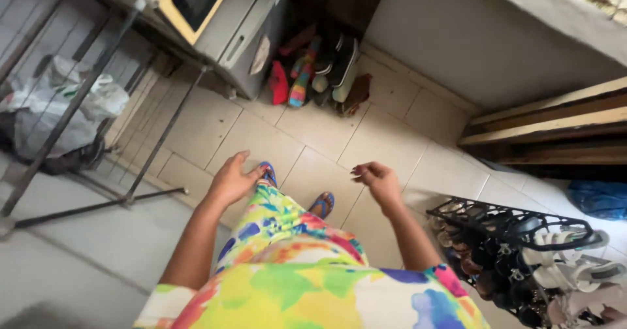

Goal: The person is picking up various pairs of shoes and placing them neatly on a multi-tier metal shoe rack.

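I look down at my own body in a bright multicoloured dress (294,270) and blue sandals (323,203) on a pale tiled floor (313,133). My left hand (232,177) hangs in front of me with its fingers loosely apart and nothing in it. My right hand (377,179) is raised slightly, fingers curled inward, also holding nothing. Neither hand touches anything. A black shoe rack (516,250) full of sandals stands closest to my right hand, down at the right.
A pile of colourful shoes (317,68) lies against the far wall beside a grey appliance (228,15). A metal frame stand (98,107) and a plastic bag (59,104) are at the left. Wooden planks (555,123) lean at the right.
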